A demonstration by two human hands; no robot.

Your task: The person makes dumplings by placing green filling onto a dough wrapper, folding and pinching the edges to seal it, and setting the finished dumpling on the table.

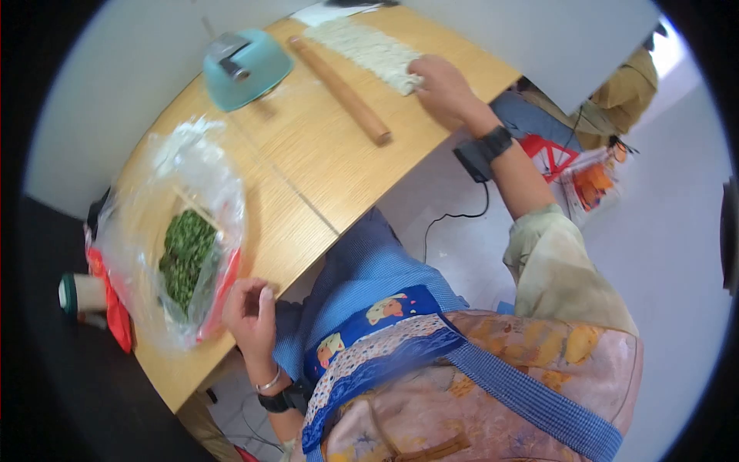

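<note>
A long, pale sheet of dough (362,50) with a rough surface lies at the far right of the table. My right hand (445,91) is at its near end, with bent fingers closed on the edge; the fingertips are partly hidden. Beside the sheet rests a wooden rolling pin (342,92). My left hand (252,316) is at the table's front edge, loosely curled with a gap between thumb and fingers, and holds nothing. Close to it stands a clear plastic bag (204,158) of chopped greens (185,262), with a thin pale stick (198,208) in it.
A teal container (265,77) with a metal object on it sits at the table's back. A jar with a green lid (69,295) is left of the bag. A black cable (454,214) hangs from my right wristband (483,154). Another person's clothed leg (627,96) is at right.
</note>
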